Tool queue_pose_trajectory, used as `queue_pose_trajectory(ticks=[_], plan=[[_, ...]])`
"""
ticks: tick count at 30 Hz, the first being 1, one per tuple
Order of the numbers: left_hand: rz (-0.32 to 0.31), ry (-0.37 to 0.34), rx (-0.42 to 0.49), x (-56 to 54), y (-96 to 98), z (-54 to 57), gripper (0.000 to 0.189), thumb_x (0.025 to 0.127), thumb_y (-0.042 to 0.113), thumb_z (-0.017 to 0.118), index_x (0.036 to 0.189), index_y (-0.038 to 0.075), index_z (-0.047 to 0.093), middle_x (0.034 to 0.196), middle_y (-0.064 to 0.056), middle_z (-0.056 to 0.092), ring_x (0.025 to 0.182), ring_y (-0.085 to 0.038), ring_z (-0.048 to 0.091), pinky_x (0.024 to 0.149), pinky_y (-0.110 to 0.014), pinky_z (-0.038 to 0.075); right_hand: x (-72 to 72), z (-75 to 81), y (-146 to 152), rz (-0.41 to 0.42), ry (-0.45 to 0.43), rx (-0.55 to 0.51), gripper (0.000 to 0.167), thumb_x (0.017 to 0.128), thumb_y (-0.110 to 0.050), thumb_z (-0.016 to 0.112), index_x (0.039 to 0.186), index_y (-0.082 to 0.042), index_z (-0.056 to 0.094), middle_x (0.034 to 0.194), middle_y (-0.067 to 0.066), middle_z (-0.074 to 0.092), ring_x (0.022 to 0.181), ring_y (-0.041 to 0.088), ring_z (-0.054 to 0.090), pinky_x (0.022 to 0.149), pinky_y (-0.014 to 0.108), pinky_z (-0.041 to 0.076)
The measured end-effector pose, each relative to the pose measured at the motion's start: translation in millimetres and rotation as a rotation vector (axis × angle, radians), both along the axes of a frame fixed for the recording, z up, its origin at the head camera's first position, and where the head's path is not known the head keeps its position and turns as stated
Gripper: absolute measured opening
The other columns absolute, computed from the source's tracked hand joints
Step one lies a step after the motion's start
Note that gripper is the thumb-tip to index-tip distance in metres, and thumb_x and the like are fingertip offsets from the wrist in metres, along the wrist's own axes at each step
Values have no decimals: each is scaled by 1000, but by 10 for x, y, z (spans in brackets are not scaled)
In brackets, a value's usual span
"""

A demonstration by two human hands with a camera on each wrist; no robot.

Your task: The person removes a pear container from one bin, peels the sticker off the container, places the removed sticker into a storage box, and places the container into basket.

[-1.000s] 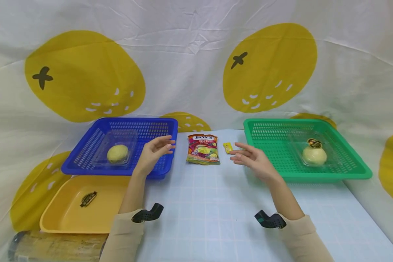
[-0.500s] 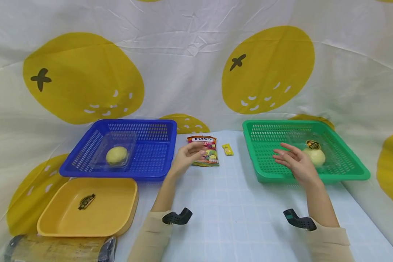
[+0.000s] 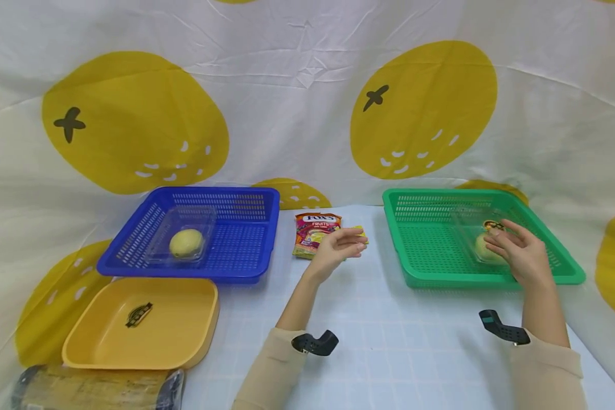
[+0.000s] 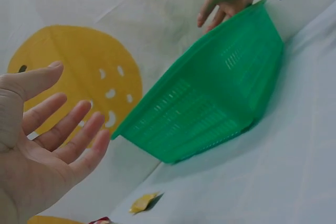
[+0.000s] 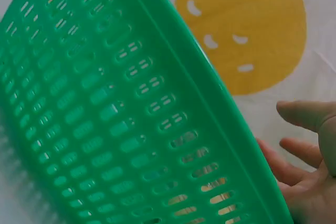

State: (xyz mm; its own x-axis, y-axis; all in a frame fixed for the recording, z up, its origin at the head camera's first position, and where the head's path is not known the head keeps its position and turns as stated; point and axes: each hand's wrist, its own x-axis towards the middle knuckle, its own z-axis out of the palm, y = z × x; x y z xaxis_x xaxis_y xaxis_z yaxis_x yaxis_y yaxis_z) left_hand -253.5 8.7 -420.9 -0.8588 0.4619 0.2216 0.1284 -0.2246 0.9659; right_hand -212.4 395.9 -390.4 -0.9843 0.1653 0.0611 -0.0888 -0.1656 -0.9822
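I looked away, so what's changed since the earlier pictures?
The left hand moved right, from the blue basket to near the candy bag. The right hand moved right too, from near the small yellow candy to over the green basket, close to the pale ball. Nothing was visibly picked up or let go. Both baskets, the bag and the candy stayed put.

In the head view, the left hand (image 3: 336, 250) hides the near right corner of the candy bag (image 3: 315, 228) and much of the yellow sweet (image 4: 142, 203). The right hand (image 3: 525, 256) covers part of the pale ball (image 3: 484, 249); whether they touch is unclear. The picture's bottom edge cuts off the near left roll (image 3: 94, 388).
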Motion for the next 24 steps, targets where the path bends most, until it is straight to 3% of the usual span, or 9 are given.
queue_pose_trajectory(ticks=[5, 13, 15, 17, 19, 21, 24], plan=[[-33, -22, 10, 1, 253, -1, 37, 91, 0, 58, 126, -8, 51, 121, -30, 56, 101, -21, 64, 84, -33, 53, -31, -12, 165, -181, -25, 55, 81, 85, -10, 68, 150, -8, 20, 90, -16, 62, 75, -4, 63, 68, 13, 51], [-67, -24, 26, 13, 640, 19, 41, 89, -2, 59, 128, -9, 50, 122, -31, 55, 100, -19, 64, 85, -28, 52, -106, -42, 324, -270, -152, 437, 73, 88, -25, 65, 148, -8, 27, 85, -30, 52, 79, -15, 47, 64, 2, 40], [-73, -31, 21, 18, 721, 28, 41, 89, -3, 59, 128, -9, 50, 123, -31, 54, 104, -22, 63, 87, -27, 50, -133, -51, 344, -280, -216, 518, 75, 89, -33, 62, 148, -7, 25, 97, -24, 56, 95, -6, 52, 74, 6, 43], [-73, -34, 14, 25, 786, 30, 40, 89, -2, 60, 128, -5, 52, 123, -26, 57, 106, -20, 62, 88, -25, 49, -167, -59, 362, -267, -281, 588, 78, 90, -40, 57, 149, -4, 20, 121, -2, 58, 117, 14, 49, 93, 20, 43], [-70, -40, 6, 28, 837, 40, 39, 89, -1, 60, 127, -3, 53, 122, -21, 59, 108, -19, 61, 88, -24, 49, -194, -57, 370, -237, -333, 643, 81, 91, -46, 51, 149, -1, 14, 143, 20, 39, 133, 36, 33, 105, 41, 36], [-73, -36, -12, 25, 876, 53, 39, 88, 1, 61, 127, 0, 54, 123, -15, 60, 112, -18, 59, 88, -22, 48, -210, -46, 375, -203, -372, 686, 84, 92, -49, 45, 148, 2, 9, 150, 31, 10, 134, 51, 15, 104, 60, 25], [-90, -41, -45, 19, 933, 77, 41, 89, 5, 62, 129, 3, 53, 126, -9, 58, 116, -14, 55, 89, -19, 46, -205, -22, 383, -201, -414, 701, 85, 92, -50, 43, 148, 3, 7, 150, 34, 4, 132, 56, 11, 101, 64, 26]])
